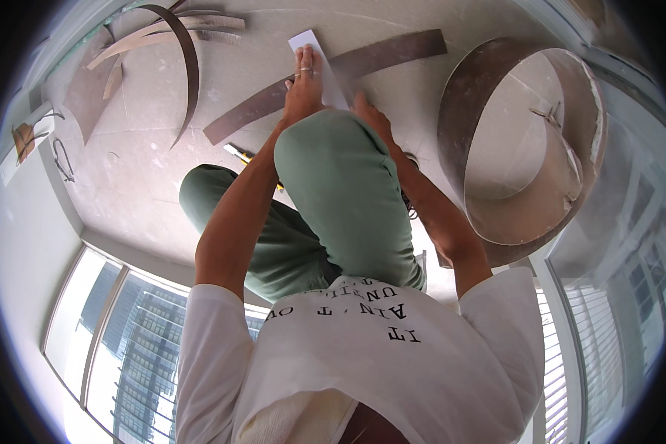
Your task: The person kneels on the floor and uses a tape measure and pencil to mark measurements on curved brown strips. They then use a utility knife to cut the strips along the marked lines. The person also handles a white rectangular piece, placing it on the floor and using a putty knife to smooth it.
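Note:
My left hand (304, 87) lies flat with its fingers stretched along a white straight-edged piece (336, 92), pressing it to the floor. This piece crosses over a long brown strip (396, 55), like edging or veneer, which runs from lower left to upper right. My right hand (373, 118) is low beside the near end of the white piece. The raised knee covers part of it, and I cannot make out what its fingers hold. A yellow and white utility knife (237, 153) rests on the floor left of my left forearm, partly hidden behind it.
A large loose roll of brown strip (481, 96) stands at the right, near a glass panel (614, 288). Curved brown offcuts (187, 63) lie at the far left. My green-trousered knee (337, 163) rises between my arms. Windows (137, 333) line the lower left.

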